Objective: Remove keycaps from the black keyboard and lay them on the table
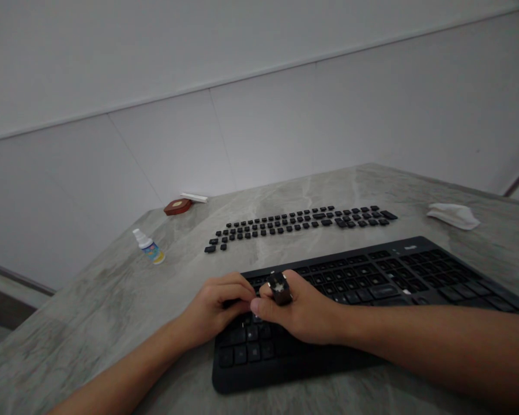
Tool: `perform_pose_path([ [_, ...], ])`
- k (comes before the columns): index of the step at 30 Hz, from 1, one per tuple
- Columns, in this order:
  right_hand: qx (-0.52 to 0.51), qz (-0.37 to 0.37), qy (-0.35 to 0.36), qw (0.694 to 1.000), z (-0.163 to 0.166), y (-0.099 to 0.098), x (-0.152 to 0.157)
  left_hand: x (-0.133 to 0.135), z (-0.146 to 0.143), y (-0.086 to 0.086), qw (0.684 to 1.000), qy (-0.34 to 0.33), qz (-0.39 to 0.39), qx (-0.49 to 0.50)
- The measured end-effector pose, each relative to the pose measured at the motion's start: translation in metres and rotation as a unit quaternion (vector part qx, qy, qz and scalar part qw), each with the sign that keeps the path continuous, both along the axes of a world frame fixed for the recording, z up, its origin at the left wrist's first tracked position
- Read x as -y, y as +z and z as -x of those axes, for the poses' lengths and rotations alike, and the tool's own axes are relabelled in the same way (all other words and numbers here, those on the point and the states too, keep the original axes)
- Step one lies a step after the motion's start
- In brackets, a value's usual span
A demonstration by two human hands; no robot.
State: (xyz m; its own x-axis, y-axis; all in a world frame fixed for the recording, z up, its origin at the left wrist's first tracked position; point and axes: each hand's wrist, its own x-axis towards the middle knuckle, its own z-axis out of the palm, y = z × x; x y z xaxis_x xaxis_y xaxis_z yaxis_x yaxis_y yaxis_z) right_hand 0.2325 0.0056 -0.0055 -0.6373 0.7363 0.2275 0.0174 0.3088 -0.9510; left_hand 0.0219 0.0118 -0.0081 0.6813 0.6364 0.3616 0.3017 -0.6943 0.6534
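A black keyboard (372, 288) lies on the grey marbled table (112, 311), with some keys gone from it. My right hand (303, 314) rests on its left part, fingers closed on a small black keycap puller (279, 287) held above the keys. My left hand (216, 308) is curled beside it at the keyboard's left end, its fingertips pressed down on the keys next to my right thumb; whether they hold anything is hidden. Beyond the keyboard, several loose black keycaps (298, 222) lie laid out in rows.
A small white spray bottle (149, 248) lies on its side at the left. A reddish-brown hexagonal object (178, 206) and a white strip (194, 197) sit at the far table edge. A crumpled white cloth (454, 216) lies at the right. Grey walls stand behind.
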Motion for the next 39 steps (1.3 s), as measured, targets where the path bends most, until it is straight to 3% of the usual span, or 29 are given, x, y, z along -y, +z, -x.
perform_pose_path([
  [9, -0.007, -0.004, -0.026, 1.0, 0.0018, -0.0005, 0.0014, 0.0051, -0.0048, -0.0025, 0.999, 0.043, 0.008, -0.017],
  [22, -0.015, -0.016, -0.074, 0.997, 0.0043, -0.003, 0.0064, 0.0044, -0.0051, -0.0048, 0.998, 0.055, 0.013, -0.019],
  [27, -0.016, -0.01, -0.081, 0.997, 0.0046, -0.0027, 0.0072, 0.0079, -0.0051, -0.0002, 0.999, 0.033, -0.009, 0.0],
  [33, -0.046, 0.011, -0.072, 0.996, 0.0042, -0.0001, 0.0083, 0.0089, -0.0062, 0.0029, 0.995, -0.051, -0.083, 0.017],
  [39, -0.046, 0.006, -0.063, 0.997, 0.004, -0.0029, 0.007, 0.0056, -0.0075, 0.001, 0.993, -0.055, -0.106, -0.004],
])
